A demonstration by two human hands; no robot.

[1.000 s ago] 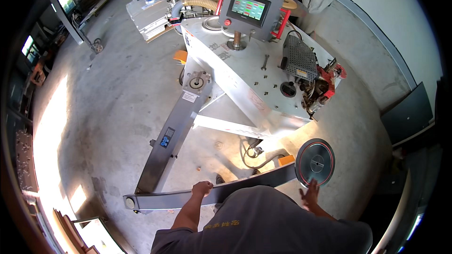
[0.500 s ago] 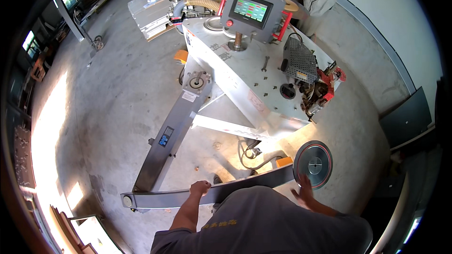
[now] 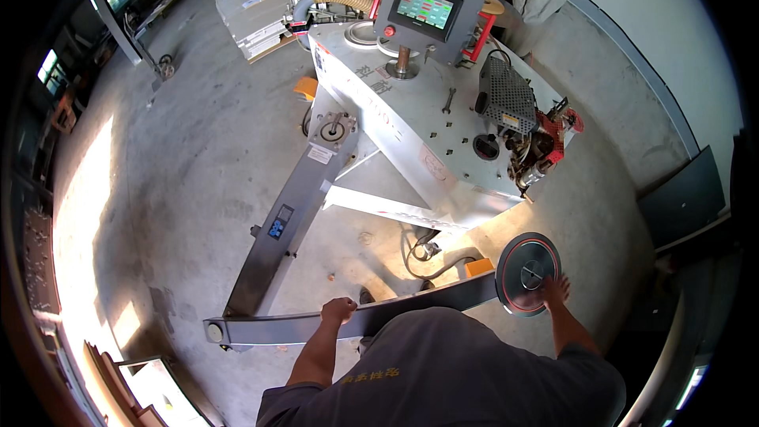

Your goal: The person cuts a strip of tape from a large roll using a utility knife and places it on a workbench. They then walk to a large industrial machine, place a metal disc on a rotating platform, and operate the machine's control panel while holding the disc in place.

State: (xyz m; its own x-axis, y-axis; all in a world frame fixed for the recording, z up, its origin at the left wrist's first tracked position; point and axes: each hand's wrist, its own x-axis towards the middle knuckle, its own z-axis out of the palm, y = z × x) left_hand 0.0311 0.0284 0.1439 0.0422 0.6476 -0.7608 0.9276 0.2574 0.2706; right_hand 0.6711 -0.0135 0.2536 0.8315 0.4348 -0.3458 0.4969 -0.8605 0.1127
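Observation:
A long grey jointed metal arm (image 3: 285, 327) stretches across in front of me. My left hand (image 3: 338, 311) is closed at its far edge, with the fingers curled over and their tips hidden. At the arm's right end sits a round black disc (image 3: 518, 269) with a thin red ring and a silver hub. My right hand (image 3: 556, 291) lies at the disc's lower right rim, fingers spread and nothing gripped. Whether the palm presses on the disc I cannot tell.
Ahead stands a white machine table (image 3: 395, 122) with a control screen (image 3: 424, 9), a wrench (image 3: 449, 100), a perforated grey box (image 3: 508, 93) and an oily mechanism (image 3: 538, 150). A cable (image 3: 415, 265) lies on the floor. Framed boards (image 3: 158, 391) lean at lower left.
My right hand has moved from the disc's lower left side to its lower right rim. The disc's hub mark has turned. My left hand stays at the arm.

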